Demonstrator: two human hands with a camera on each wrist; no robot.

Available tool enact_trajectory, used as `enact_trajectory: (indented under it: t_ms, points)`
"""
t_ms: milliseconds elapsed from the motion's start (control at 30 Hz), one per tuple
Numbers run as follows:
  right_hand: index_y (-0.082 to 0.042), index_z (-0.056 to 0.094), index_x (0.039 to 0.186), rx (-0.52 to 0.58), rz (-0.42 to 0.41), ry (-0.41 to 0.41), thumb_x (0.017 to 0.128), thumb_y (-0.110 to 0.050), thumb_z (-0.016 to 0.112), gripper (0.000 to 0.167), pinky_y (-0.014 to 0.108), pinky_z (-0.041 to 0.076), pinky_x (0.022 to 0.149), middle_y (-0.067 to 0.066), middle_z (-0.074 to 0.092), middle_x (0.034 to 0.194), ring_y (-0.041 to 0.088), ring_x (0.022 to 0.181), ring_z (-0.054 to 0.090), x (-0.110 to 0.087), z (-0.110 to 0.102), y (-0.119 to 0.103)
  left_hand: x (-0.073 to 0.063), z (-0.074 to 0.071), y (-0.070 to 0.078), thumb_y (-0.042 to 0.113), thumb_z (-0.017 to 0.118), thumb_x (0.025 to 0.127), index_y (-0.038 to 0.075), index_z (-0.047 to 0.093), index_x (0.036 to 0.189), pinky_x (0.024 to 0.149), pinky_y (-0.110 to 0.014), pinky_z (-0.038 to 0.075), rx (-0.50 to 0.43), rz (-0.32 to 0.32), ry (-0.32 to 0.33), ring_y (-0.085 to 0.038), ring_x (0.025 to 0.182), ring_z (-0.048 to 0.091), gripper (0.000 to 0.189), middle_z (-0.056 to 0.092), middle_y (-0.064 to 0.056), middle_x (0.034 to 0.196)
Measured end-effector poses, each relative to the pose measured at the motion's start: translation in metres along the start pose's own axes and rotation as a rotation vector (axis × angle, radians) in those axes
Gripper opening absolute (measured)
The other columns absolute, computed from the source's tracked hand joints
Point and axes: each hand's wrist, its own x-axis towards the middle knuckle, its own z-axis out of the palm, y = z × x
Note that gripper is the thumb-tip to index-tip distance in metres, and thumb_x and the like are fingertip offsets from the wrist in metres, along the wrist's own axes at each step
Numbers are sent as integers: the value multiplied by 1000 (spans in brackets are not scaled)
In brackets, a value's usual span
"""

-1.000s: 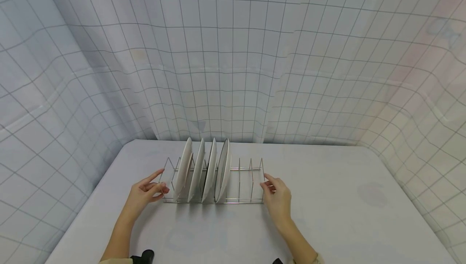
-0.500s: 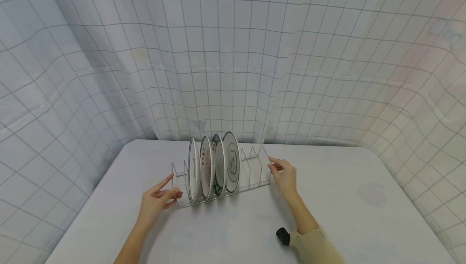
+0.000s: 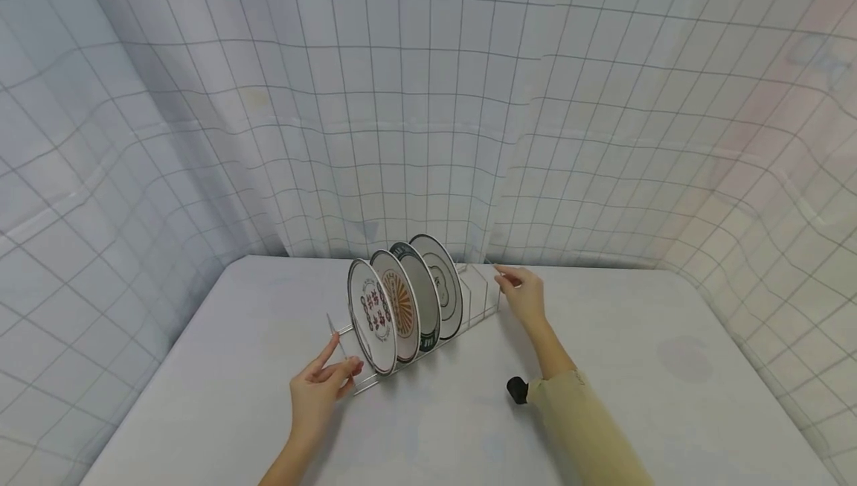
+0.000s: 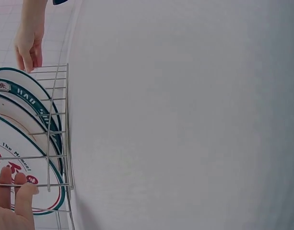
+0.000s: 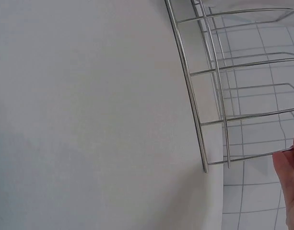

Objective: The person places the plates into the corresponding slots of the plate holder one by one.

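A silver wire dish rack [image 3: 367,387] stands at a slant on the white table, its left end nearer me. Several round plates stand on edge in it. Foremost is a white plate [image 3: 373,318] with red characters; behind it comes a plate with an orange sunburst [image 3: 404,304]. A green-rimmed plate [image 3: 428,341] and a plate with a grey pattern [image 3: 450,270] follow. My left hand [image 3: 313,397] pinches the end wire of the rack's left side, fingers curled round it in the left wrist view. At the far right end, my right hand [image 3: 525,300] pinches the opposite end wire.
The white table [image 3: 623,367] reaches out on both sides of the rack. Behind and beside it hangs a white curtain with a grid pattern [image 3: 428,136]. A black device [image 3: 518,390] sits at the right wrist, by the beige sleeve [image 3: 576,419].
The rack has turned from square-on to slanted: its left end came toward me and rightward, its right end went away. Plate faces now show. Both hands kept hold of the ends.
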Motion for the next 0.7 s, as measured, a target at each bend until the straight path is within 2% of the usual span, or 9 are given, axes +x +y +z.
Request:
enact_trajectory:
  t_ms: [100, 200, 300, 400, 467, 533, 600, 700]
  points:
    - [1, 70, 96, 10, 33, -14, 78, 5, 68, 19, 15, 48, 52, 17, 67, 77, 26, 62, 63, 1, -1, -1, -2, 1, 0, 5, 69, 80, 2, 45, 134, 65, -23, 54, 7, 21, -3, -6, 71, 67, 59, 70, 8, 72]
    - [2, 68, 103, 14, 95, -46, 79, 1, 68, 23, 24, 53, 63, 19, 67, 84, 31, 73, 64, -1, -3, -6, -1, -2, 0, 6, 69, 81, 3, 47, 133, 67, -23, 54, 67, 42, -13, -6, 73, 66, 57, 70, 5, 77]
    - [3, 63, 111, 62, 186, -21, 82, -3, 67, 30, 33, 54, 75, 20, 65, 94, 32, 85, 63, -6, -7, -20, 4, -8, 3, 8, 71, 79, 4, 54, 126, 68, -20, 54, 201, 121, -11, -3, 75, 65, 50, 70, -2, 87]
    - [4, 59, 115, 157, 213, 63, 83, -3, 65, 33, 33, 53, 81, 22, 61, 102, 32, 92, 60, -13, -10, -44, 15, -19, 10, 8, 73, 78, 3, 59, 120, 71, -15, 52, 325, 242, 7, -1, 80, 62, 45, 66, -8, 98]
    - [7, 57, 115, 228, 172, 120, 83, 0, 64, 34, 32, 52, 82, 24, 59, 103, 34, 93, 59, -18, -11, -65, 25, -30, 15, 8, 72, 78, 3, 59, 121, 77, -13, 49, 379, 310, -5, -1, 88, 59, 45, 63, -8, 104]
    - [10, 56, 114, 289, 98, 147, 82, 5, 64, 33, 32, 53, 80, 27, 58, 102, 36, 92, 59, -23, -9, -88, 37, -41, 21, 7, 70, 80, 3, 56, 124, 82, -12, 47, 410, 361, -49, -1, 95, 57, 47, 60, -7, 110]
    - [11, 56, 113, 341, 1, 155, 80, 8, 64, 34, 31, 53, 79, 27, 58, 100, 37, 91, 59, -31, -5, -111, 50, -51, 25, 7, 68, 82, 3, 52, 129, 85, -12, 45, 428, 395, -124, 1, 101, 54, 50, 59, -9, 116]
    - [13, 56, 111, 394, -125, 137, 78, 12, 64, 34, 30, 54, 77, 26, 60, 96, 33, 89, 60, -45, 7, -140, 66, -60, 30, 10, 66, 85, 3, 47, 133, 85, -11, 44, 449, 386, -268, 1, 106, 53, 52, 56, -17, 122]
